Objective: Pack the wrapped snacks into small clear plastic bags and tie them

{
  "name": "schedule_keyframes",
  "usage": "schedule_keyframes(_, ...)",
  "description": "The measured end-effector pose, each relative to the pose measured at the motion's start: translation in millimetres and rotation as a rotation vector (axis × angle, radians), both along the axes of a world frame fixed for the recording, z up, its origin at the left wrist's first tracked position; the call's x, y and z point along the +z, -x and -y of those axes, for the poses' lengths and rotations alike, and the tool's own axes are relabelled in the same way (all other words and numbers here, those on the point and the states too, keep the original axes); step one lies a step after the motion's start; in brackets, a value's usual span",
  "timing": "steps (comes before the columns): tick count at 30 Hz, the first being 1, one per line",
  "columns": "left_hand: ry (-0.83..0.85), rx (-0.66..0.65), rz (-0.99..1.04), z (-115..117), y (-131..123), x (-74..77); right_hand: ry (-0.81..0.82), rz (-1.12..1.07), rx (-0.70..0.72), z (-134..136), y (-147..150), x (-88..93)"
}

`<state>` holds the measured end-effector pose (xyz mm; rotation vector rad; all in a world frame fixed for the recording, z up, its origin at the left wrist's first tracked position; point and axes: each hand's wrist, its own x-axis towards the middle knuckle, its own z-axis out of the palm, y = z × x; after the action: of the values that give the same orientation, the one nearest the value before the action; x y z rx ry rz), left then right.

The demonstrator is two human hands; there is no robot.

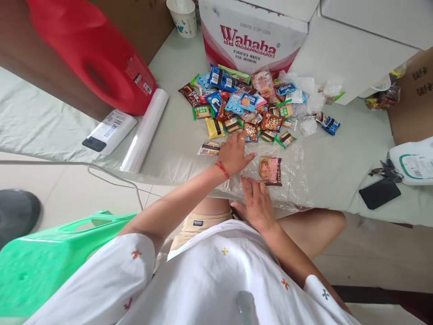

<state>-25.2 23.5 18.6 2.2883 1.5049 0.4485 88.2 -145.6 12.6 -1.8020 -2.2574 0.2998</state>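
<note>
A clear plastic bag (pixel 291 180) is spread flat on the pale cloth-covered bench (pixel 338 149) at its near edge, just below the middle of the frame. A brown and pink snack packet (pixel 270 170) lies within its outline, though whether it is inside the film or on top of it cannot be told. The bag appears to be kept there because it is closest to the seated person and because thin, slippery film is best pinned down at two places. The left hand (pixel 235 153), marked by a red thread at the wrist, is laid palm down on the bag's left part, its fingers stretched out and loosely together, pointing toward the packet but stopping just short of it. The right hand (pixel 257 205) is set lower, at the bench edge, also flat and spread, its fingertips resting on the film below the packet; nothing is gripped by either hand. Above the left hand, a heap of small, many-coloured wrapped snacks (pixel 243 101) is gathered at the centre of the frame, in front of a white and red cardboard carton (pixel 253 36). A roll of clear film (pixel 145 128) and a red plastic canister (pixel 98 54) are seen at the upper left.
</note>
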Motion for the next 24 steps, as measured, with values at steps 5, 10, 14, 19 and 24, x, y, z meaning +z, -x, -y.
schedule_keyframes(5,0.152,-0.060,-0.249,-26.7,-10.7,18.3,-0.035,-0.163,-0.119,7.3,-2.1,-15.2)
schedule_keyframes(10,0.200,-0.087,-0.199,-61.6,-36.0,40.1,-0.160,-0.551,-0.444,17.6,-30.9,4.3)
schedule_keyframes(14,0.301,-0.144,-0.165,-75.3,-84.0,48.2,-0.135,-0.650,-0.760,24.5,-58.2,6.8)
schedule_keyframes(19,0.433,-0.164,-0.098,-70.4,-128.1,42.6,-0.023,-0.564,-0.899,33.6,-86.3,-9.5)
schedule_keyframes(24,-0.055,-0.268,0.142,-34.8,-97.6,41.1,0.062,-0.399,-0.816,40.5,-101.7,-7.8)
